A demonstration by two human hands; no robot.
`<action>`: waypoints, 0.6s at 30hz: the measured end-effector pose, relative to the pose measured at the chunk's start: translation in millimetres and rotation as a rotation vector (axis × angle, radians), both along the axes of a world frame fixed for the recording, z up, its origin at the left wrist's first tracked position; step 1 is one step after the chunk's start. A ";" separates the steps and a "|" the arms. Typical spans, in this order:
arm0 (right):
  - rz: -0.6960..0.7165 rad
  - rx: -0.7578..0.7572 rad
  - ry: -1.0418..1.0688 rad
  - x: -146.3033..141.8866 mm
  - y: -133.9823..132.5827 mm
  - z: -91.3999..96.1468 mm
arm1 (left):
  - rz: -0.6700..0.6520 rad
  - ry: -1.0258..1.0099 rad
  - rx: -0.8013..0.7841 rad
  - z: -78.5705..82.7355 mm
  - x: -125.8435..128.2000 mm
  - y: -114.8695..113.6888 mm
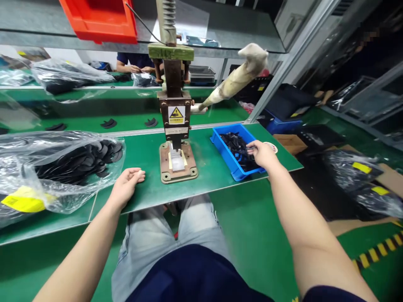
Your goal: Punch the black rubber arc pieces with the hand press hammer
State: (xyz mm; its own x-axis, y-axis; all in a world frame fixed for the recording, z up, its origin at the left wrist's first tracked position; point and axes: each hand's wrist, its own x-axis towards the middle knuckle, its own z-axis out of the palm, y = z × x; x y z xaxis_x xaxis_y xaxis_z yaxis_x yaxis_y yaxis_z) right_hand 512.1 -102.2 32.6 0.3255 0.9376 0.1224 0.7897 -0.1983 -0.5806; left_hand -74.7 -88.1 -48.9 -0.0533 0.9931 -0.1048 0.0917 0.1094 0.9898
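My left hand [127, 184] rests on the green tabletop between the plastic bag and the press, its fingers curled together, with nothing seen sticking out of them. My right hand [264, 154] reaches over the right rim of a blue bin [227, 161]. Its thumb and fingertips pinch a small black piece [250, 148], whose exact kind is too small to tell. Many small dark pieces [234, 142] fill the bin in a tangled heap. Between my hands stands a hand press [174, 109] with a warning label. A pale metal plate [178, 162] lies on its base.
The wrapped press lever [233, 86] juts up to the right. A clear bag [66, 201] of flat black curved pieces [85, 163] lies at the left. Several such pieces [108, 123] lie on the strip behind. An orange bin [100, 21] sits overhead. A co-worker's hands [135, 69] work opposite.
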 end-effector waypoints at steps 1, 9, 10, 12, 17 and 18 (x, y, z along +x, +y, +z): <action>-0.010 0.032 0.041 -2.9 -0.7 -0.1 | 0.003 -0.002 -0.009 -0.5 -1.3 0.9; 0.051 0.334 0.373 -56.2 -13.7 9.6 | 0.057 0.022 0.027 10.5 9.1 0.7; 0.078 0.370 0.402 -72.7 -19.4 10.6 | 0.070 0.029 0.064 16.8 17.3 -3.9; 0.155 0.434 0.468 -114.2 -33.6 9.8 | 0.042 0.037 0.149 33.1 39.0 -17.6; 0.497 0.522 0.650 -225.1 -69.5 -8.0 | -0.307 0.031 0.344 70.1 99.3 -55.7; 0.560 0.518 0.627 -240.5 -74.0 -13.2 | -0.362 0.046 0.394 73.1 107.1 -60.3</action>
State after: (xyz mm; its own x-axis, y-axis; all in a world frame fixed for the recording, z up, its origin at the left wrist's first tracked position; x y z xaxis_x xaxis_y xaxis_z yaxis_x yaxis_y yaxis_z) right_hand 271.6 -176.1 19.4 -0.0030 0.8552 0.5183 0.2113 0.5072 -0.8355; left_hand 32.4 -148.4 24.2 0.3042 0.9125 0.2735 0.0988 -0.3158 0.9437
